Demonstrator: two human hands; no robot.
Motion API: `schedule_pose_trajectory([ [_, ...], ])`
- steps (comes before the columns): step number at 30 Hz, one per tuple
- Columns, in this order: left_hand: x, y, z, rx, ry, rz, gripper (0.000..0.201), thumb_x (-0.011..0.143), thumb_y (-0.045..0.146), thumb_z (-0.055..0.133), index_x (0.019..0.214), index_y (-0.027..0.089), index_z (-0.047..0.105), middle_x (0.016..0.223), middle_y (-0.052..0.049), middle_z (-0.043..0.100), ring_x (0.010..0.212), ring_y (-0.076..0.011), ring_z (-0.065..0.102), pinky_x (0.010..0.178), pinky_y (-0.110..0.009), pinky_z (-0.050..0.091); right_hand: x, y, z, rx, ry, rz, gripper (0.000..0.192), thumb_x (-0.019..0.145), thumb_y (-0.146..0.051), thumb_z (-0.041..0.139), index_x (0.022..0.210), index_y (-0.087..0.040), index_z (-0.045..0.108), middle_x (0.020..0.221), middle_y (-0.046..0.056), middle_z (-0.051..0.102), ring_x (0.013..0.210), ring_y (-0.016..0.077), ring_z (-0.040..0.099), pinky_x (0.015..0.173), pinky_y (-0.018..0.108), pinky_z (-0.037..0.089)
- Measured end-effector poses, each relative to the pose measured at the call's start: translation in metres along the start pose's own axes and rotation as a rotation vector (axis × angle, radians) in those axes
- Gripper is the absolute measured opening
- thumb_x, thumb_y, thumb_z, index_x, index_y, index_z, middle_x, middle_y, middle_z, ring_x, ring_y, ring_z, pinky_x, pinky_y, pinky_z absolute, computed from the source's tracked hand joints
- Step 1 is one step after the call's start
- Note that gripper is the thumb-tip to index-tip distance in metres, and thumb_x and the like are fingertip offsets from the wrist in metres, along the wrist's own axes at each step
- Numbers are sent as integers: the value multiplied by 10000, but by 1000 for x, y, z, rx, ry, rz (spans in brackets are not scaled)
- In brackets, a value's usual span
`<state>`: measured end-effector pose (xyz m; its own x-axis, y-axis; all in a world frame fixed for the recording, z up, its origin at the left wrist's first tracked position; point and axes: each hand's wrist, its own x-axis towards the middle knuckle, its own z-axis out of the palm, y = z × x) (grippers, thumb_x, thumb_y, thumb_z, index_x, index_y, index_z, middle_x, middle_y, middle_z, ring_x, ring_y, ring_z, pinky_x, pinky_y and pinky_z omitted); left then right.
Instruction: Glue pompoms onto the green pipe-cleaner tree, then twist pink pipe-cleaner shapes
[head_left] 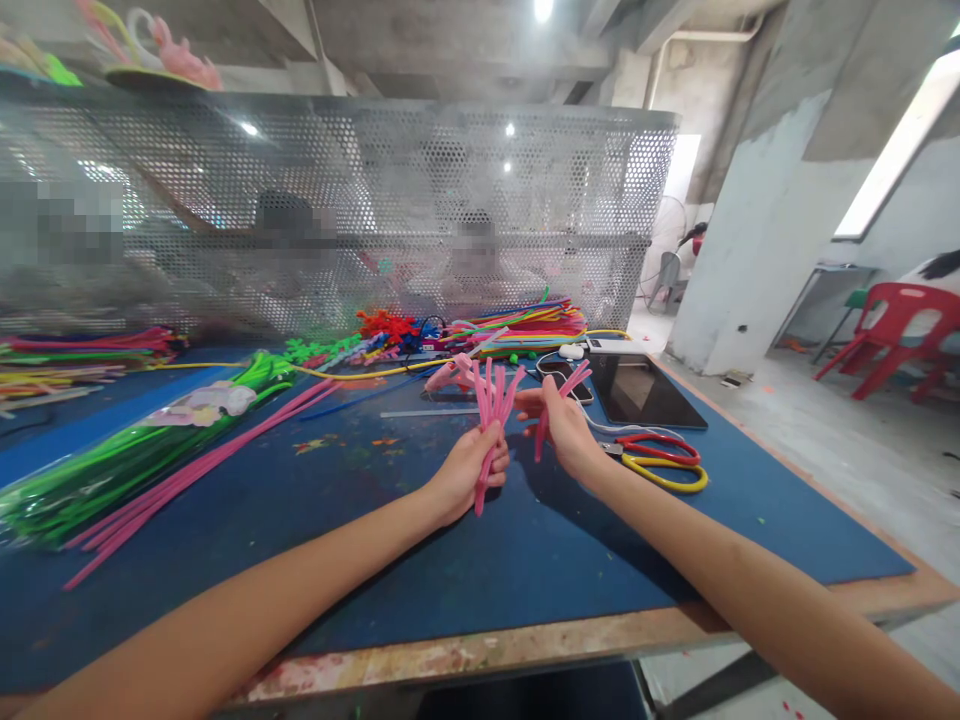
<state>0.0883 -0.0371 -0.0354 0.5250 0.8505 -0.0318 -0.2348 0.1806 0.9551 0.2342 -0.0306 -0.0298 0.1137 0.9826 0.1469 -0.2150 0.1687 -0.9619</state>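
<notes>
1. Head view: left hand [469,470] is closed around a bunch of pink pipe cleaners [493,400], held upright above the middle of the blue surface [480,570].
2. Right hand [562,425] pinches one pink pipe cleaner [559,395] just beside the bunch.
3. Red-and-yellow scissors [660,462] lie near the right edge, beside a dark tablet [645,392].

people behind mesh screen [375,200] blurred, green bundle [90,480] cut off
</notes>
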Motion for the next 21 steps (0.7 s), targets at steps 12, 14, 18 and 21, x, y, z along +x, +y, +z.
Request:
schedule_pose_trajectory([
  [12,-7,-4,4,490,-133,123,173,729,302,635,714,130,629,649,-40,627,561,-130,553,489,-207,419,-16,2,15,-365,-236,-101,433,797,-604,434,787,-185,542,543,-3,564,458,126,536,419,227,408],
  [14,-5,2,3,576,-113,151,209,729,302,630,853,136,651,742,-54,659,660,-160,598,529,-218,443,-9,-4,4,-437,-74,-204,480,896,-547,171,833,-196,492,570,-1,541,465,115,499,447,229,397],
  [18,7,45,-29,798,184,281,230,820,325,512,787,142,647,674,-24,625,589,-129,549,559,-218,414,3,-21,-26,-693,110,-373,383,895,-478,259,884,-191,514,690,51,572,635,171,534,564,270,398],
  [21,9,100,-78,973,517,367,238,864,292,447,821,157,637,642,-2,579,596,-133,515,551,-217,374,6,-22,-40,-932,64,-434,256,719,-393,594,874,-190,581,868,100,607,896,269,544,766,351,398],
])
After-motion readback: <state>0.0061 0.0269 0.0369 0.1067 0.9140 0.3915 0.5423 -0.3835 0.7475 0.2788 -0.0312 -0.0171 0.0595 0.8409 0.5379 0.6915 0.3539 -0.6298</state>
